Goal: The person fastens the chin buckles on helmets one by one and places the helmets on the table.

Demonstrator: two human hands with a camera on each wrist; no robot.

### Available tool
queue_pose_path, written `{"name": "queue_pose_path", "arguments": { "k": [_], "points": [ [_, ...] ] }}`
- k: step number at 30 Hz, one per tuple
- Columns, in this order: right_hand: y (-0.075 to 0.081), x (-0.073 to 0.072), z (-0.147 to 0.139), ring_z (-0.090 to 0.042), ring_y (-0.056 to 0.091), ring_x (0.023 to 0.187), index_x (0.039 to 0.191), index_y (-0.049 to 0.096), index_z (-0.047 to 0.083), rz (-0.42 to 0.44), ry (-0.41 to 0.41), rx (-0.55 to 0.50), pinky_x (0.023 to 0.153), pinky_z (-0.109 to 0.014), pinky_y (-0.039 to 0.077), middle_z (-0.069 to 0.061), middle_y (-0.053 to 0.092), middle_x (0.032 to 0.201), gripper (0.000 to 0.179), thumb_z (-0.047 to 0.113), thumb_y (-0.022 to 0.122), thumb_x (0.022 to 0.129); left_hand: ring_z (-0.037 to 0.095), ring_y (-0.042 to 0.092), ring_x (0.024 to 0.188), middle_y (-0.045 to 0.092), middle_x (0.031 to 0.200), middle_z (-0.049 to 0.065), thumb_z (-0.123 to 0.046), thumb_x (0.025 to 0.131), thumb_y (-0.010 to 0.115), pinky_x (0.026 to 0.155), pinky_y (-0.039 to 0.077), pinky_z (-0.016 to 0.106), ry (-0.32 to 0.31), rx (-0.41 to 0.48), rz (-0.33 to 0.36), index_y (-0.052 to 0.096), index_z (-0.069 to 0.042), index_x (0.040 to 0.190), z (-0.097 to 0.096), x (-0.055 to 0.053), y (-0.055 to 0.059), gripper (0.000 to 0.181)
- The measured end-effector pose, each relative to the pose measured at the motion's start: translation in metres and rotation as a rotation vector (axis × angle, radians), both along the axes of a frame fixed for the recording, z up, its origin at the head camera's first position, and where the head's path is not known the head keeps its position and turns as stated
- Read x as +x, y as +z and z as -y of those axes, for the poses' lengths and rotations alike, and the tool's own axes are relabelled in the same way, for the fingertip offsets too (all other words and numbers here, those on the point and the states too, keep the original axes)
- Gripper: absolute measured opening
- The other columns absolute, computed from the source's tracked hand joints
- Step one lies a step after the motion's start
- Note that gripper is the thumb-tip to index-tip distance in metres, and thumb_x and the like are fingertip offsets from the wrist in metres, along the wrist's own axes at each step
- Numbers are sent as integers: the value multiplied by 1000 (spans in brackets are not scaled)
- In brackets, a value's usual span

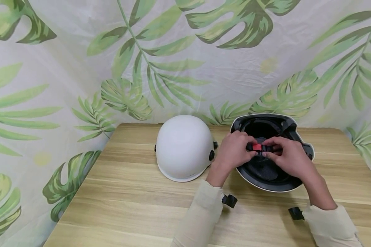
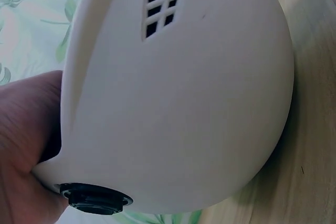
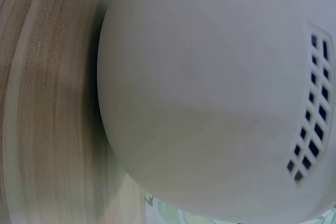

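A white helmet [image 1: 266, 185] lies upside down on the table, its black padded inside facing up. Over its opening, both hands pinch a black strap buckle with a red part [image 1: 257, 147]. My left hand [image 1: 235, 149] has thumb and fingertips at the buckle's left end. At the other end, my right hand [image 1: 289, 156] pinches the black piece and strap. In the left wrist view the helmet's outer shell [image 2: 184, 103] shows a vent grille and a black round knob [image 2: 97, 199], with part of the hand behind the rim. The right wrist view is filled by the shell [image 3: 210, 93]; the hand is hidden there.
A second white helmet [image 1: 185, 147] stands dome up to the left, close to the left wrist, with black knobs at its sides. Both rest on a wood-grain table [image 1: 126, 199]. Behind the table hangs a leaf-patterned cloth [image 1: 173, 51]. Black camera mounts sit on both wrists.
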State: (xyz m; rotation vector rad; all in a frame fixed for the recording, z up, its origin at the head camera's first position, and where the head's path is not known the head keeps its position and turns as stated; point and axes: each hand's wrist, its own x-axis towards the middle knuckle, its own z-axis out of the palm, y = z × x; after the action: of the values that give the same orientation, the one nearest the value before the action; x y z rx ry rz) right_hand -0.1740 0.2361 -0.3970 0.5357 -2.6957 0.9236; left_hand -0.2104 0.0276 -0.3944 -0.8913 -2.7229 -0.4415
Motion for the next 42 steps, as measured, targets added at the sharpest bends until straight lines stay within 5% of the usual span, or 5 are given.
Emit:
{"name": "queue_pose_path", "arguments": {
  "k": [12,20,30,38,42],
  "points": [
    [15,12,-9,-31,75,85,111,79,4,-128,-33,7,71,-7,51,-14,74,108,27,4,87,86,14,64,114,72,120,-3,-29,96,82,99,50,18,-144,322,83,80,-17,119,14,-5,3,26],
    [18,22,-32,-46,74,85,111,78,4,-200,-149,47,72,-10,41,-21,72,117,31,1,88,82,20,63,124,68,129,4,-21,95,83,106,48,21,-148,417,124,77,-12,122,29,-6,3,29],
    [4,26,-47,-54,57,113,109,75,-5,-291,-198,6,88,-60,41,-29,67,122,38,-14,84,73,26,56,127,58,134,12,-18,92,85,108,48,30,-100,484,116,70,-6,134,43,-6,-3,46],
    [0,31,-59,-58,62,109,135,62,-12,-122,-259,-41,70,6,36,-37,58,131,55,-4,83,85,28,63,121,53,141,15,-37,91,85,93,55,29,72,516,302,47,-8,157,48,-3,-6,81],
    [2,30,-58,-65,63,106,143,55,-12,-26,-307,2,64,-35,64,-43,57,133,58,9,78,94,29,64,129,56,148,13,-41,94,81,99,56,33,94,530,406,39,-7,162,52,-2,-9,87]
  ]
}}
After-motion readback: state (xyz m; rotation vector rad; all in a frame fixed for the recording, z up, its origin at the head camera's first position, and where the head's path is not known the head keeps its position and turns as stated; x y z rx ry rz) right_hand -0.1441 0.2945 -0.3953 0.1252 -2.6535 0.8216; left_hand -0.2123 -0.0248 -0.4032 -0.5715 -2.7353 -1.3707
